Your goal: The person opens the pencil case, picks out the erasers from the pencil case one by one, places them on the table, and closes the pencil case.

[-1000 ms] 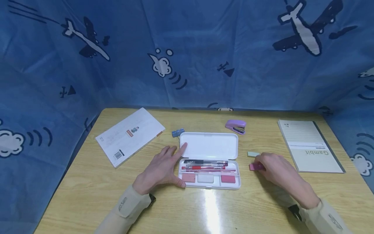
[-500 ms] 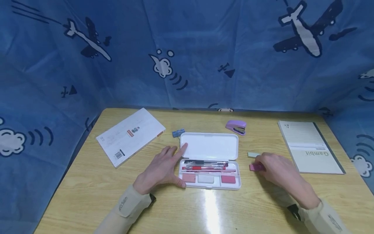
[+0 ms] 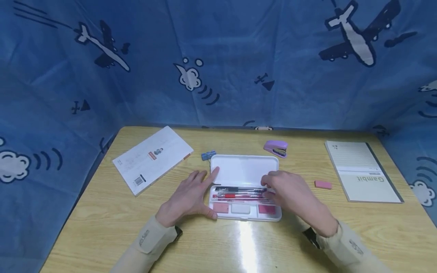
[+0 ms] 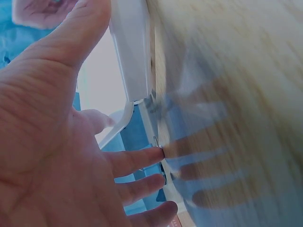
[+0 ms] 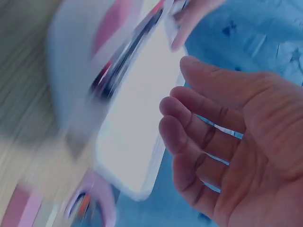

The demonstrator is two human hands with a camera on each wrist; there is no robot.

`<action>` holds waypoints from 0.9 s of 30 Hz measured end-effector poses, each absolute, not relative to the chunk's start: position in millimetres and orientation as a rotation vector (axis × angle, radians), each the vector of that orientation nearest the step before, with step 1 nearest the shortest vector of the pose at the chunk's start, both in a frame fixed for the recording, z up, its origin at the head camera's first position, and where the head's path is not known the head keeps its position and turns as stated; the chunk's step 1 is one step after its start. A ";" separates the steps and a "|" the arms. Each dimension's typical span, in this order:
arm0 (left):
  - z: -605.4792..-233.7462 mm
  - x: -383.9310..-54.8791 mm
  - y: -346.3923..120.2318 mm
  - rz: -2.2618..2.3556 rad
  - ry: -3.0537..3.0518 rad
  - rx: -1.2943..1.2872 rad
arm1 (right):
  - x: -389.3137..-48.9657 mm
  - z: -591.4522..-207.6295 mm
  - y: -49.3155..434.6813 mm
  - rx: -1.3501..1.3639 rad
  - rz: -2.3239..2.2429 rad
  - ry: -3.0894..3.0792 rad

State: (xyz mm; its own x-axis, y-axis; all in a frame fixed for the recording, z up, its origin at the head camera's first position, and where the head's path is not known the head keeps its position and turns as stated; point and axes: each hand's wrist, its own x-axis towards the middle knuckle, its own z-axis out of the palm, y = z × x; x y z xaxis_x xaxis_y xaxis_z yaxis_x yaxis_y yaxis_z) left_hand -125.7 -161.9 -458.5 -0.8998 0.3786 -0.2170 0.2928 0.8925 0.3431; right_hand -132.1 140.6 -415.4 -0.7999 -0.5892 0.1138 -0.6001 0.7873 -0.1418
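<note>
A white pencil case [image 3: 245,169] lies with its lid folded back at mid-table. Inside are several pens [image 3: 239,195], a light pink eraser [image 3: 220,207], a white eraser [image 3: 240,209] and a magenta eraser [image 3: 266,209]. My left hand [image 3: 185,200] spreads over the case's left end, index finger at the lid and thumb at the front corner. My right hand [image 3: 295,191] hovers around the case's right end. In the right wrist view its fingers [image 5: 173,135] bend loosely, and nothing shows between them and the thumb.
A pink eraser [image 3: 323,184] rests right of my right hand. Behind the case are a purple stapler [image 3: 275,147] and a small blue object [image 3: 208,155]. A white book [image 3: 152,159] lies left, a notepad [image 3: 363,170] right. Blue printed cloth [image 3: 218,68] stands behind the table.
My right hand has moved left from the magenta eraser on the table to the case. A pink eraser has come into view; the green and magenta ones there are hidden in the head view.
</note>
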 end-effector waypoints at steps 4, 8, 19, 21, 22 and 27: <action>-458.3 -125.4 -162.9 0.440 2.781 0.500 | -130.1 -418.3 105.1 1.110 0.198 -2.866; -458.4 -125.3 -163.5 0.430 2.792 0.520 | -128.5 -426.5 76.9 1.248 0.122 -2.833; -457.7 -126.7 -163.7 0.414 2.793 0.534 | -128.5 -442.0 38.9 1.311 0.078 -2.819; -458.0 -127.0 -164.1 0.408 2.799 0.536 | -129.5 -444.0 35.8 1.301 0.050 -2.807; -458.3 -126.9 -164.4 0.409 2.804 0.543 | -130.0 -445.0 34.4 1.299 0.036 -2.802; -458.7 -126.1 -165.1 0.414 2.807 0.556 | -130.3 -445.7 31.1 1.340 -0.004 -2.769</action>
